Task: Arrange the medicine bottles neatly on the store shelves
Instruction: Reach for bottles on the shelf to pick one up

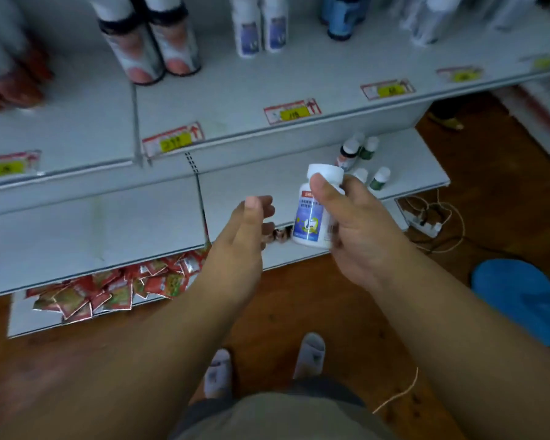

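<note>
My right hand (359, 230) grips a white medicine bottle (310, 217) with a blue label and white cap, held upright above the front edge of the middle white shelf (140, 230). My left hand (245, 236) hovers just left of the bottle, fingers loosely curved, holding nothing. Several small medicine bottles (362, 163) with white caps stand in a loose cluster on the same shelf, behind and right of the held bottle.
The upper shelf (235, 90) carries taller bottles and spray cans, with price tags (172, 141) along its edge. Red sachets (115, 290) lie piled on the bottom shelf. A power strip with cables (426, 217) and a blue object (521, 296) sit on the wooden floor.
</note>
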`<state>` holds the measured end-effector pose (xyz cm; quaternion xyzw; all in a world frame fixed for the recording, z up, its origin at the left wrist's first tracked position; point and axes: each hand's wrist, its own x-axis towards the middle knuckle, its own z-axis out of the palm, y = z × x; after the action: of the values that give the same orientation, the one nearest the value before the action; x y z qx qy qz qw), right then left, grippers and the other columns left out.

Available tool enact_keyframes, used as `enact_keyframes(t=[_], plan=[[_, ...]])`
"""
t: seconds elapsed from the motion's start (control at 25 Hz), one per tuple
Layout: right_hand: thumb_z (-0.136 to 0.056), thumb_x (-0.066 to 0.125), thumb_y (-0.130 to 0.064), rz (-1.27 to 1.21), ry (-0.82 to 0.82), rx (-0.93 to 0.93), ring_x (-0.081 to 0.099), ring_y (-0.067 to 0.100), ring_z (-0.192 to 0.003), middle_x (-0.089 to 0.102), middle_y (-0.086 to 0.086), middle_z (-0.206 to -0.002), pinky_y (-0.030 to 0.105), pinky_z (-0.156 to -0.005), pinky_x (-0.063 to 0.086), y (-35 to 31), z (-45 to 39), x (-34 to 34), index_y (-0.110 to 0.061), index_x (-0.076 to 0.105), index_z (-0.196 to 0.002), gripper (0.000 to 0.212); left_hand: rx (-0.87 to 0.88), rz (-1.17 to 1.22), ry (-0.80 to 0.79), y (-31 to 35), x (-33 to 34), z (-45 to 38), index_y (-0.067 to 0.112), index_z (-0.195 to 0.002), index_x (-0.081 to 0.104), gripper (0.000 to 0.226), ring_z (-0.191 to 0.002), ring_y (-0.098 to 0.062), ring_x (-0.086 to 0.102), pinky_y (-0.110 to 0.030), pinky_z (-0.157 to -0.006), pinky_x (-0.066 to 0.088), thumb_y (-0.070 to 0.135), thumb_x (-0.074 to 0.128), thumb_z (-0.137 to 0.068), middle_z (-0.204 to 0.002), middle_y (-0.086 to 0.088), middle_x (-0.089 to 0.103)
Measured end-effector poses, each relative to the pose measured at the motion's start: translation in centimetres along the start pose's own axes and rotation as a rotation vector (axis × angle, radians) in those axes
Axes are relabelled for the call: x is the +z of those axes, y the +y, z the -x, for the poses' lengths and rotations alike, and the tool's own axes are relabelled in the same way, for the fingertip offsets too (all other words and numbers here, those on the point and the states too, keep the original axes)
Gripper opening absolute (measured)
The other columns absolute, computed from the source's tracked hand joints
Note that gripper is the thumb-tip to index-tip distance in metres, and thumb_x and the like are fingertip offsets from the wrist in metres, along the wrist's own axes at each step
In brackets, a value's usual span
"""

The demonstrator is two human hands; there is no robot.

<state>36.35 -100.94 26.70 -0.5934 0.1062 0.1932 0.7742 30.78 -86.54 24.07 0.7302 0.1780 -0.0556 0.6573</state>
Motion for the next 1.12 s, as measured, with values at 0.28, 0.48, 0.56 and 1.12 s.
enact_keyframes(t=[0.28, 0.48, 0.56, 1.12], plan=[[-0.091, 0.062, -0.03, 0.045, -0.046, -0.188, 0.071, 0.013, -0.08, 0.075, -0.001, -0.087, 0.035, -0.076, 0.057, -4.2, 2.1, 11.2, -0.017, 0.065, -0.1, 0.016, 0.175, 0.057, 0.018, 6.6, -10.3, 0.7, 0.028, -0.133, 0.055, 0.071, -0.11, -0.002, 0.06, -0.038, -0.105, 0.044, 0.067, 0.024, -0.082, -0.123, 0.013, 0.063], [-0.073, 0.065, -0.042, 0.166, -0.091, -0.337, 0.07, 0.011, -0.075, 0.074, -0.001, -0.083, 0.027, -0.065, 0.057, -6.2, 1.7, 16.1, -0.015, 0.066, -0.099, 0.038, 0.238, -0.042, -0.027, 7.1, -14.4, -0.4, 0.044, -0.125, 0.054, 0.077, -0.117, -0.005, 0.055, -0.043, -0.107, 0.041, 0.087, 0.018, -0.072, -0.123, 0.016, 0.061], [-0.071, 0.069, -0.038, 0.167, -0.091, -0.356, 0.071, 0.015, -0.078, 0.074, 0.002, -0.087, 0.031, -0.066, 0.057, -7.0, 0.4, 16.2, -0.012, 0.066, -0.101, 0.039, 0.261, -0.104, -0.044, 7.8, -14.8, -1.7, 0.049, -0.121, 0.05, 0.067, -0.117, -0.006, 0.053, -0.039, -0.104, 0.042, 0.085, 0.016, -0.077, -0.124, 0.016, 0.059], [-0.083, 0.075, -0.028, 1.026, -0.101, -0.442, 0.063, 0.017, -0.093, 0.067, -0.003, -0.103, 0.04, -0.085, 0.052, -13.6, -23.6, 7.0, -0.026, 0.059, -0.108, 0.029, 0.261, -1.158, 0.104, 9.1, -4.1, -23.8, 0.018, -0.152, 0.02, 0.095, -0.146, -0.027, 0.019, -0.044, -0.118, 0.02, 0.078, 0.042, -0.081, -0.159, -0.007, 0.023]])
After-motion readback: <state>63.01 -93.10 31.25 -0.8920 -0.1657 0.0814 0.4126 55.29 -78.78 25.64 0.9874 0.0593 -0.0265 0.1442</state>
